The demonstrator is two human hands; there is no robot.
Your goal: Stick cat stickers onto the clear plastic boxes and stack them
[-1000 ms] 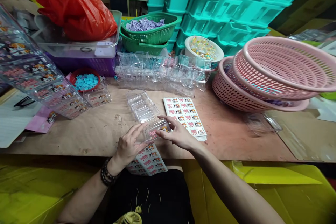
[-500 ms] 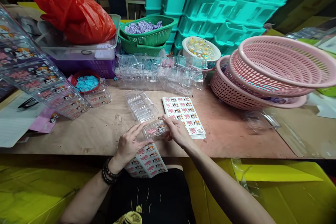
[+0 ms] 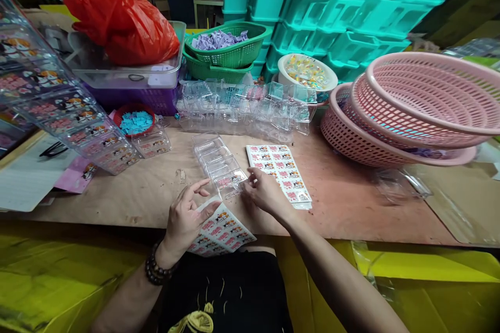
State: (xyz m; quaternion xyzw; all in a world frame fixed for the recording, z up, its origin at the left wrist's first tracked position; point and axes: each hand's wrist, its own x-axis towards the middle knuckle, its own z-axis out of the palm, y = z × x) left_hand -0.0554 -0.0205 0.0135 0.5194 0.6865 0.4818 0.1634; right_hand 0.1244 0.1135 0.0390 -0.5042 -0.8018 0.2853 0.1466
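The surface [image 3: 344, 203] spreads beneath both hands. Under the left hand [image 3: 186, 218], fingers parted wide, a sticker sheet [image 3: 231, 230] slants, grip unclear. By the right hand's [image 3: 261, 190] narrow fingers lies the stickered box [image 3: 229, 182], hold unclear; handling only its edges should spare the label.
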